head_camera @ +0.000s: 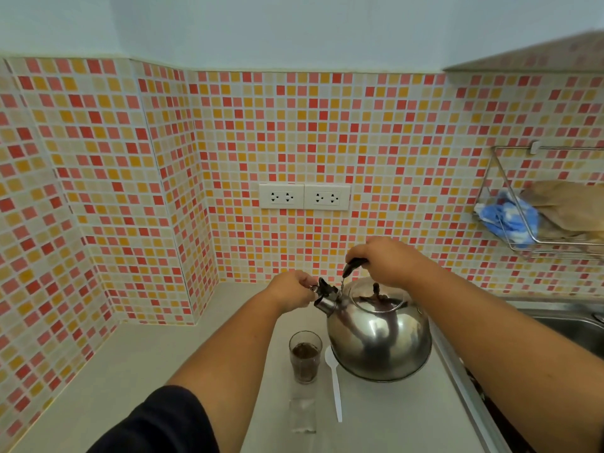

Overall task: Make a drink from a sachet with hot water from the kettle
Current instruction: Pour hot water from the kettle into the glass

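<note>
The right hand [387, 261] is closed around the black handle [355, 265] of the steel kettle [379, 335], gripping it from above, while the left hand [292, 294] pinches the black spout cap [325, 289] between its fingertips. The kettle sits on the pale countertop [163, 354], its spout pointing left towards the left hand and its lid on; what is inside it cannot be seen. Just in front of the spout and beside the kettle's lower left stands a clear glass [305, 356], upright, with dark brown powder filling roughly its lower part. A white plastic spoon [334, 384] lies on the counter between glass and kettle, bowl towards the wall. An emptied clear sachet [302, 415] lies flat just in front of the glass. To the right, a wire rack [510, 223] on the tiled wall holds a blue cloth [508, 220] and brown paper [568, 207]
</note>
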